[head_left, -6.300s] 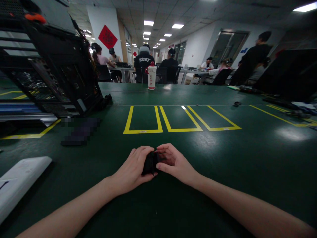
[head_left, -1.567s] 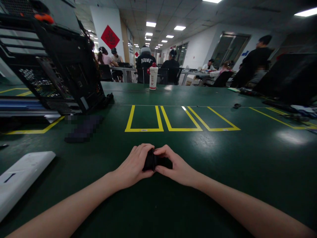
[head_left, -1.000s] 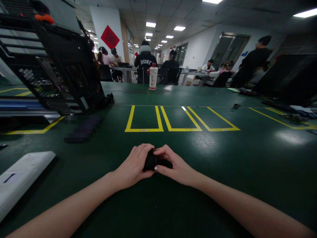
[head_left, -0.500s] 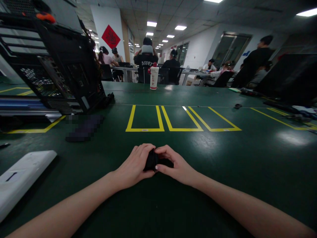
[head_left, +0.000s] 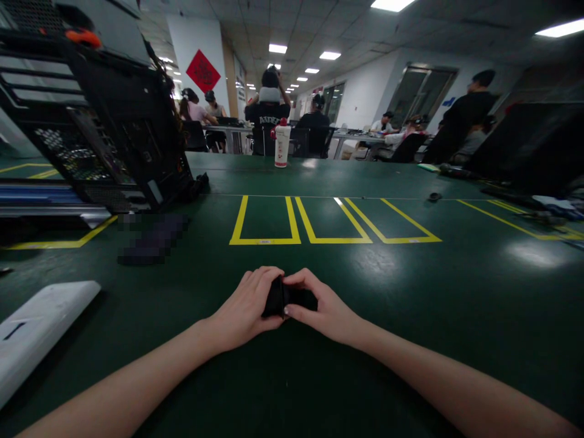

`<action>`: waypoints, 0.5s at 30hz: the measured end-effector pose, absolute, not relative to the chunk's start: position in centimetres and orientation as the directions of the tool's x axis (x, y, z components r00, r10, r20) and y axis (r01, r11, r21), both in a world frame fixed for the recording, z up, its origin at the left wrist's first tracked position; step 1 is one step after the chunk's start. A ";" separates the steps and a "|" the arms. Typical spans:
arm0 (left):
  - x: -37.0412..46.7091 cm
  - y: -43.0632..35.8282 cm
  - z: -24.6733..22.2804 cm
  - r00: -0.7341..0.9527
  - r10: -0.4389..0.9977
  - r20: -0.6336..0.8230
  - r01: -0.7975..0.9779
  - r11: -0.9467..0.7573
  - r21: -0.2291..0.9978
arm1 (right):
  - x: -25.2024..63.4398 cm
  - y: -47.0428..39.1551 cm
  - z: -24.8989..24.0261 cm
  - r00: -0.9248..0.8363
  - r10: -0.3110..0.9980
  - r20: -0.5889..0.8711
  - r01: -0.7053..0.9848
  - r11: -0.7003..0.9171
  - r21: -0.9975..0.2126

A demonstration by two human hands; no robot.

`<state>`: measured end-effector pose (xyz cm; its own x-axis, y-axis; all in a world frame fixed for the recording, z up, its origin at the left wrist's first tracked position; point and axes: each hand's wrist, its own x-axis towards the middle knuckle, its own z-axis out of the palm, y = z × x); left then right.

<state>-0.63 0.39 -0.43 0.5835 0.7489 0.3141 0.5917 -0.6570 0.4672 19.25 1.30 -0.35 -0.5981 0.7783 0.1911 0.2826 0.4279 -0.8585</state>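
A small black box-like object (head_left: 274, 298) is held between my two hands over the green table (head_left: 292, 377). My left hand (head_left: 249, 304) wraps around its left side, thumb in front and fingers over the top. My right hand (head_left: 322, 307) pinches its right edge between fingertips and thumb. A dark patch shows inside the curve of the right hand; whether it is part of the object or a shadow, I cannot tell. Fingers and palm hide much of the object, so its kind is unclear.
Yellow tape outlines (head_left: 264, 242) mark the table ahead. At left are an open black computer case (head_left: 150, 152), a blurred-out dark item (head_left: 152, 240) and a white slab-like device (head_left: 43, 328). A white cup (head_left: 281, 146) stands farther back. People sit and stand beyond.
The hands keep the same hold on the black object, which has barely moved. The dark patch within the right hand looks larger. The view has shifted slightly.
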 end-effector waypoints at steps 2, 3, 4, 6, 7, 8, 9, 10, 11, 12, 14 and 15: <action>-0.7 0.4 -0.4 0.583 0.749 0.315 0.591 -0.657 0.467 | 19.4 1.2 -0.3 -0.608 0.764 0.217 0.288 0.467 -0.836; -0.7 0.4 -0.4 0.584 0.750 0.312 0.591 -0.656 0.470 | 19.4 1.3 -0.3 -0.608 0.762 0.224 0.290 0.476 -0.830; -0.7 0.4 -0.4 0.584 0.751 0.308 0.590 -0.654 0.474 | 19.3 1.3 -0.3 -0.603 0.763 0.231 0.290 0.479 -0.828; -0.7 0.3 -0.3 0.584 0.753 0.303 0.590 -0.650 0.479 | 19.2 1.4 -0.3 -0.582 0.777 0.241 0.286 0.472 -0.834; -0.7 0.3 -0.3 0.582 0.756 0.301 0.592 -0.647 0.481 | 19.1 1.5 -0.3 -0.570 0.786 0.240 0.286 0.463 -0.839; -0.7 0.3 -0.3 0.582 0.758 0.296 0.594 -0.644 0.481 | 18.9 1.5 -0.3 -0.562 0.794 0.232 0.289 0.451 -0.844; -0.7 0.3 -0.3 0.582 0.759 0.292 0.597 -0.642 0.481 | 18.9 1.5 -0.2 -0.558 0.799 0.222 0.290 0.439 -0.851; -0.7 0.3 -0.2 0.582 0.760 0.288 0.599 -0.640 0.481 | 18.8 1.5 -0.1 -0.558 0.803 0.210 0.290 0.426 -0.857; -0.7 0.3 -0.2 0.583 0.760 0.287 0.598 -0.641 0.481 | 18.7 1.5 -0.1 -0.560 0.804 0.200 0.290 0.416 -0.862; -0.6 0.3 -0.2 0.584 0.759 0.287 0.596 -0.641 0.483 | 18.7 1.5 0.0 -0.566 0.802 0.191 0.292 0.412 -0.863; -0.6 0.3 -0.1 0.586 0.756 0.291 0.590 -0.644 0.486 | 18.8 1.4 0.2 -0.586 0.789 0.183 0.303 0.422 -0.854; -0.6 0.2 -0.1 0.588 0.755 0.291 0.588 -0.646 0.487 | 18.8 1.4 0.2 -0.598 0.781 0.180 0.311 0.433 -0.846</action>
